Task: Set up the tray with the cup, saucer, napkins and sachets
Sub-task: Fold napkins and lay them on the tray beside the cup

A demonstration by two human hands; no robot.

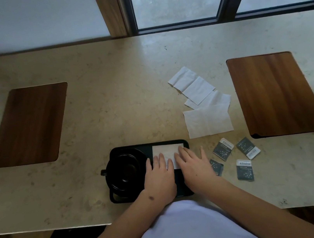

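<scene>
The black tray [180,143] sits at lower centre of the frame, near the front edge of the stone surface [119,104]. In its left half a black cup [125,172] stands on a black saucer [139,154], handle pointing left. A white napkin [167,152] lies flat in the tray's right half. Both hands rest on it, palms down: the left hand [160,179] and the right hand [195,168] have fingers spread flat, grip wide, holding nothing. More napkins [207,119] lie loose on the surface, upper right of the tray. Four dark sachets [244,170] lie scattered just right of the right hand, outside the tray. Two wooden mats [28,125] occupy the left and right of the frame.
</scene>
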